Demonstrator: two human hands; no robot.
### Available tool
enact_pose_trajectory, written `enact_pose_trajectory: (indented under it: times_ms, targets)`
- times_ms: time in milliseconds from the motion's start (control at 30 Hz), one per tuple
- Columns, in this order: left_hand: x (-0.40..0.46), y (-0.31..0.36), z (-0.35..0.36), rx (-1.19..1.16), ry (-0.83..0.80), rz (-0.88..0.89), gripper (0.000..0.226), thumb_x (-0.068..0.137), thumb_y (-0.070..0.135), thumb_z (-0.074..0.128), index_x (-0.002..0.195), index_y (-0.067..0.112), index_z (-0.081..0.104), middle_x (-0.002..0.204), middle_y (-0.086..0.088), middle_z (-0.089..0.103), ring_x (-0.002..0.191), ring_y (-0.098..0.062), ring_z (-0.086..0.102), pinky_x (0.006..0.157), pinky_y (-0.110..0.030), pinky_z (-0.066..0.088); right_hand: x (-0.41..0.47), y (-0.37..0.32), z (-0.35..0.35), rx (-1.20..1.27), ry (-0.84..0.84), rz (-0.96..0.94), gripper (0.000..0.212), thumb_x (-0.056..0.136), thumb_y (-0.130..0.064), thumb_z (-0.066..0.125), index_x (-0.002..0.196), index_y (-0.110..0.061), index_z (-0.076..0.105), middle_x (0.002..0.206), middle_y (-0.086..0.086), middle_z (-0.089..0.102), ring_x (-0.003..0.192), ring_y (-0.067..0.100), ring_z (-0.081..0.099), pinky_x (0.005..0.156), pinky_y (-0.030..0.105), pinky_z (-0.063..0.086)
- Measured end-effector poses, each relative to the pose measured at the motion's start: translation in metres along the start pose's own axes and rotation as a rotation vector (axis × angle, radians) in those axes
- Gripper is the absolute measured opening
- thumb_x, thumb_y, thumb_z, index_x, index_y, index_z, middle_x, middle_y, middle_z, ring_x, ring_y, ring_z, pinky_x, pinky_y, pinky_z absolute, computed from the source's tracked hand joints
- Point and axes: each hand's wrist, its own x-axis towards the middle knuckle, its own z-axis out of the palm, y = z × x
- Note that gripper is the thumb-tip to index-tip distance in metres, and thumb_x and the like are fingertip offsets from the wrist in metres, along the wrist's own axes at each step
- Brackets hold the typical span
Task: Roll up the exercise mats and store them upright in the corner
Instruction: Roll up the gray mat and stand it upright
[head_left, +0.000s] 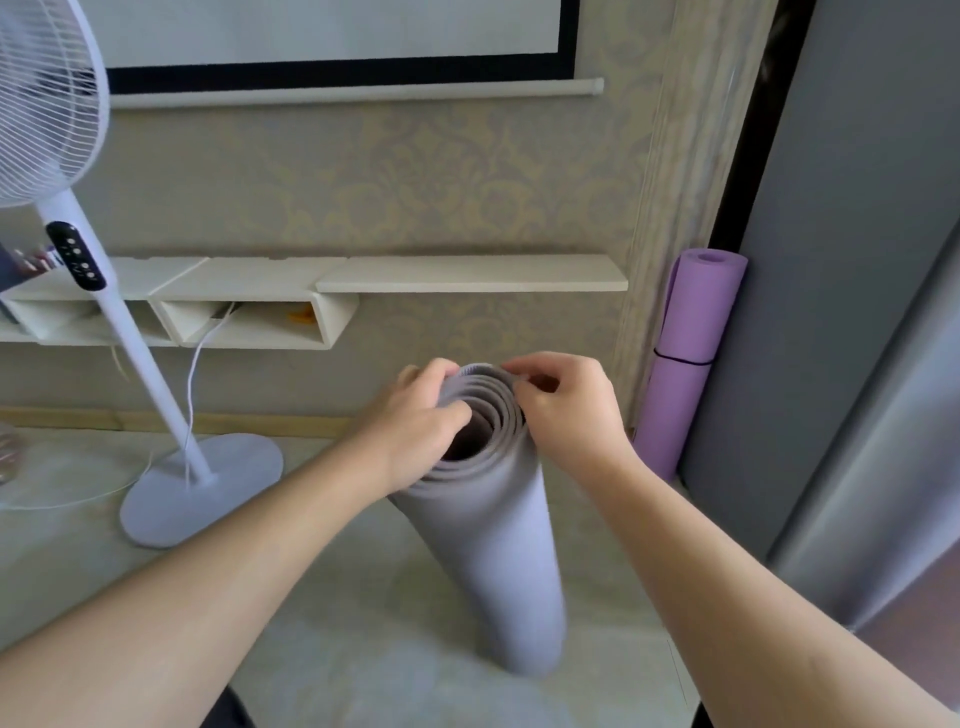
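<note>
A rolled grey-lilac exercise mat (498, 561) stands on end on the floor in the middle of the view, its spiral top facing me. My left hand (415, 421) grips the left rim of that top, thumb over the inner layers. My right hand (566, 410) pinches the rim on the right side. A second mat (685, 353), purple, rolled and bound by a dark strap, stands upright in the corner to the right, between the wallpapered wall and a grey panel.
A white pedestal fan (202, 488) with its round base and cord stands on the floor at the left. A low white wall shelf (467, 280) runs behind the mat. A grey cabinet or door (857, 312) fills the right side.
</note>
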Motion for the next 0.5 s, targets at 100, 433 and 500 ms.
enact_pose_trajectory:
  times_ms: [100, 433, 500]
  targets:
    - [0.000, -0.017, 0.026, -0.104, 0.003, -0.008, 0.025, 0.100, 0.048, 0.050, 0.123, 0.038, 0.055, 0.127, 0.001, 0.050, 0.128, -0.026, 0.051, 0.109, -0.041, 0.040, 0.000, 0.009, 0.008, 0.186, -0.139, 0.173, 0.030, 0.103, -0.022, 0.054, 0.100, -0.024, 0.083, 0.097, -0.007, 0.081, 0.100, 0.013, 0.075, 0.100, 0.046, 0.059]
    - [0.031, -0.009, 0.045, -0.088, 0.090, 0.073, 0.044, 0.107, 0.037, 0.047, 0.151, 0.041, 0.044, 0.147, 0.004, 0.048, 0.138, -0.024, 0.047, 0.113, -0.041, 0.040, 0.008, 0.017, 0.003, 0.639, -0.293, 0.324, 0.037, 0.101, -0.021, 0.053, 0.123, 0.001, 0.073, 0.124, 0.029, 0.072, 0.121, 0.046, 0.067, 0.115, 0.061, 0.046]
    - [0.036, -0.008, 0.043, -0.091, 0.064, 0.087, 0.051, 0.109, 0.031, 0.046, 0.158, 0.041, 0.039, 0.151, 0.003, 0.045, 0.141, -0.022, 0.046, 0.114, -0.035, 0.037, 0.010, 0.018, 0.000, 0.506, -0.202, 0.332, 0.032, 0.099, -0.020, 0.055, 0.113, 0.000, 0.076, 0.113, 0.027, 0.075, 0.113, 0.042, 0.071, 0.109, 0.062, 0.051]
